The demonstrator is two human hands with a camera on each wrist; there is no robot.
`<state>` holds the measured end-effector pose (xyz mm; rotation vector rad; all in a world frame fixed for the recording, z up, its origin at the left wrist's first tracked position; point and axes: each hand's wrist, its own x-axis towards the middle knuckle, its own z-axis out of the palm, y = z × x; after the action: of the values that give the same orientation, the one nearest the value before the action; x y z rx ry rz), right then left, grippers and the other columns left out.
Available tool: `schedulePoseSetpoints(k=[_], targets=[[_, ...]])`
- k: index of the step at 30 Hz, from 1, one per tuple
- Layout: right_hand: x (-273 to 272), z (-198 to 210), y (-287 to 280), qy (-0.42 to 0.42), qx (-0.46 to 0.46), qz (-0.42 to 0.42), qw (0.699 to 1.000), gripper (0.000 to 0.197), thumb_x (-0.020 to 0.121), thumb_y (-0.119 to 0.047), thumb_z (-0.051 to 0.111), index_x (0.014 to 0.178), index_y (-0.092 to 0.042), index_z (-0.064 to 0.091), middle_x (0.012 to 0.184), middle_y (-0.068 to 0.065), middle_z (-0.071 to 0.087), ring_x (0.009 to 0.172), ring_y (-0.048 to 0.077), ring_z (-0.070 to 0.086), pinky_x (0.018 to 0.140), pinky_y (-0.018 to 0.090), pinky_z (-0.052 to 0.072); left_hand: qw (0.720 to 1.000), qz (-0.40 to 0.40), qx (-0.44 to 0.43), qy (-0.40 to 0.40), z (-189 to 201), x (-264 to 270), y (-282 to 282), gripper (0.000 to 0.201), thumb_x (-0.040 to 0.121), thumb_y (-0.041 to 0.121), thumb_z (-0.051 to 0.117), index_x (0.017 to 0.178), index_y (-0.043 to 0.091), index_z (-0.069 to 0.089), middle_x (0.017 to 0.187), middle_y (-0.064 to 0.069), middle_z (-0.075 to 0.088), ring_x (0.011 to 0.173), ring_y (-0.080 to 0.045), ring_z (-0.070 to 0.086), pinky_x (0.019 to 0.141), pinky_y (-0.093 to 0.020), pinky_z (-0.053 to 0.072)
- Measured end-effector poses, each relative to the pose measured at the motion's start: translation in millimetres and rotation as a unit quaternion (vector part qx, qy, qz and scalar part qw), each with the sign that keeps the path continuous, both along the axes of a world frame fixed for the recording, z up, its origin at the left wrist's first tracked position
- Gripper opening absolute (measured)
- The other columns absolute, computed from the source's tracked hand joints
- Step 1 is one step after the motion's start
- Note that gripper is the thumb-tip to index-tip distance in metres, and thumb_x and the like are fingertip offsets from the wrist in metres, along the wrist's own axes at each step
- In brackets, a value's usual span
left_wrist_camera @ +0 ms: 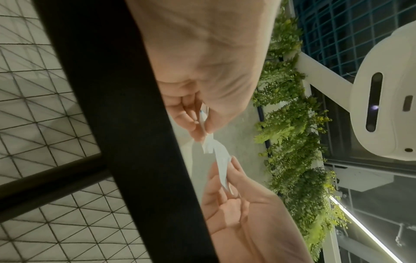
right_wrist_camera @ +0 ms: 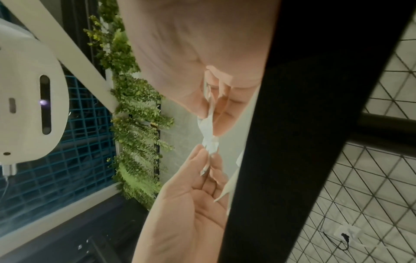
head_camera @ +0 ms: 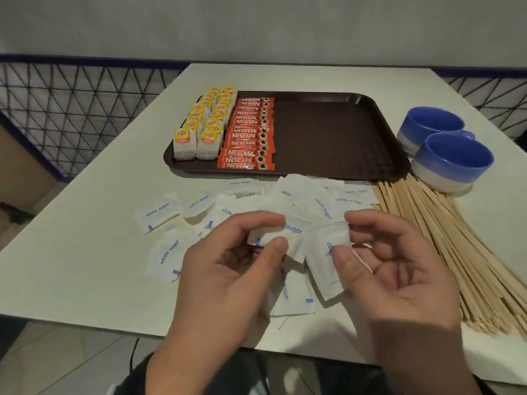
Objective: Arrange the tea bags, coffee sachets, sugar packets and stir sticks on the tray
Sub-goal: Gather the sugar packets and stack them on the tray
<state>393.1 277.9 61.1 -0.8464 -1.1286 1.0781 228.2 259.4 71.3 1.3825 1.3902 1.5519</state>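
Observation:
A dark brown tray (head_camera: pixel 328 138) lies at the far middle of the white table. Yellow-tagged tea bags (head_camera: pixel 199 126) stand in two rows at its left end, and red coffee sachets (head_camera: pixel 249 135) lie in a column beside them. White sugar packets (head_camera: pixel 165 252) are scattered on the table in front of the tray. My left hand (head_camera: pixel 273 232) pinches a sugar packet (head_camera: pixel 291 232) between thumb and fingers above that pile. My right hand (head_camera: pixel 345 238) pinches another sugar packet (head_camera: pixel 325 266). Wooden stir sticks (head_camera: pixel 456 258) fan out on the right.
Two blue and white cups (head_camera: pixel 445 155) stand right of the tray, touching the far ends of the stir sticks. The tray's right half holds nothing. A wire mesh fence (head_camera: pixel 71 109) runs behind and left of the table.

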Motion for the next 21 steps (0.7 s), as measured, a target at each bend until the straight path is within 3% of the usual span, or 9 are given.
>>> schedulePoseSetpoints(k=[3, 6, 9, 12, 15, 17, 19, 21], targets=[[3, -4, 1, 0.014, -0.004, 0.025, 1.0, 0.034, 0.078, -0.004, 0.078, 0.106, -0.023, 0.074, 0.097, 0.017, 0.07, 0.087, 0.028, 0.073, 0.079, 0.032, 0.059, 1.0, -0.011, -0.007, 0.011, -4, -1, -2, 0.028, 0.085, 0.013, 0.081, 0.097, 0.038, 0.075, 0.088, 0.011, 0.075, 0.067, -0.006, 0.064, 0.067, -0.014, 0.05], [4, -4, 0, 0.013, -0.005, 0.044, 0.999, 0.037, 0.079, 0.001, 0.073, 0.108, -0.022, 0.073, 0.101, 0.02, 0.067, 0.091, 0.032, 0.071, 0.083, 0.036, 0.059, 0.999, -0.034, -0.021, 0.011, -5, -1, -4, 0.028, 0.081, 0.024, 0.074, 0.104, 0.041, 0.073, 0.099, 0.01, 0.076, 0.079, -0.015, 0.07, 0.075, -0.021, 0.053], [6, -2, -1, 0.014, -0.011, 0.057, 0.998, 0.044, 0.08, 0.015, 0.07, 0.1, -0.024, 0.073, 0.098, 0.012, 0.066, 0.087, 0.021, 0.072, 0.076, 0.028, 0.059, 0.997, -0.056, -0.035, 0.029, -3, 0, -8, 0.033, 0.077, 0.028, 0.076, 0.106, 0.043, 0.073, 0.102, 0.013, 0.076, 0.08, -0.016, 0.072, 0.079, -0.023, 0.056], [9, -1, 1, -0.011, -0.013, 0.024, 1.0, 0.05, 0.075, 0.018, 0.066, 0.092, -0.029, 0.073, 0.091, -0.004, 0.068, 0.079, 0.009, 0.064, 0.067, 0.022, 0.054, 0.995, -0.047, -0.015, 0.085, -4, 0, -10, 0.034, 0.08, 0.026, 0.075, 0.109, 0.044, 0.071, 0.101, 0.016, 0.074, 0.083, -0.015, 0.072, 0.079, -0.019, 0.055], [9, 0, 0, -0.03, -0.032, -0.011, 0.999, 0.058, 0.08, 0.027, 0.059, 0.087, -0.029, 0.072, 0.082, -0.004, 0.067, 0.069, 0.008, 0.061, 0.06, 0.019, 0.051, 0.992, -0.033, 0.006, 0.125, -7, -2, -10, 0.033, 0.085, 0.023, 0.072, 0.113, 0.042, 0.07, 0.107, 0.022, 0.072, 0.096, -0.01, 0.07, 0.083, -0.02, 0.053], [4, 3, -4, -0.059, -0.021, -0.021, 0.998, 0.052, 0.082, 0.023, 0.061, 0.089, -0.028, 0.07, 0.075, 0.003, 0.06, 0.061, 0.006, 0.054, 0.055, 0.016, 0.048, 0.991, -0.043, 0.01, 0.13, -7, -2, -10, 0.035, 0.087, 0.022, 0.072, 0.115, 0.042, 0.068, 0.109, 0.023, 0.071, 0.099, -0.009, 0.07, 0.083, -0.022, 0.055], [0, 4, -7, -0.096, 0.011, -0.025, 0.995, 0.046, 0.083, 0.016, 0.068, 0.093, -0.028, 0.067, 0.072, 0.001, 0.053, 0.06, 0.002, 0.049, 0.056, 0.013, 0.046, 0.992, -0.072, 0.0, 0.101, -5, 0, -11, 0.042, 0.088, 0.017, 0.076, 0.119, 0.044, 0.065, 0.109, 0.021, 0.072, 0.098, -0.012, 0.07, 0.083, -0.025, 0.057], [-4, 3, -9, -0.144, 0.052, 0.005, 0.988, 0.043, 0.084, 0.004, 0.075, 0.1, -0.034, 0.065, 0.076, -0.002, 0.054, 0.067, 0.006, 0.054, 0.064, 0.021, 0.051, 0.993, -0.096, -0.012, 0.062, -3, 2, -11, 0.052, 0.085, 0.006, 0.078, 0.119, 0.044, 0.065, 0.103, 0.02, 0.073, 0.097, -0.008, 0.07, 0.081, -0.02, 0.056]])
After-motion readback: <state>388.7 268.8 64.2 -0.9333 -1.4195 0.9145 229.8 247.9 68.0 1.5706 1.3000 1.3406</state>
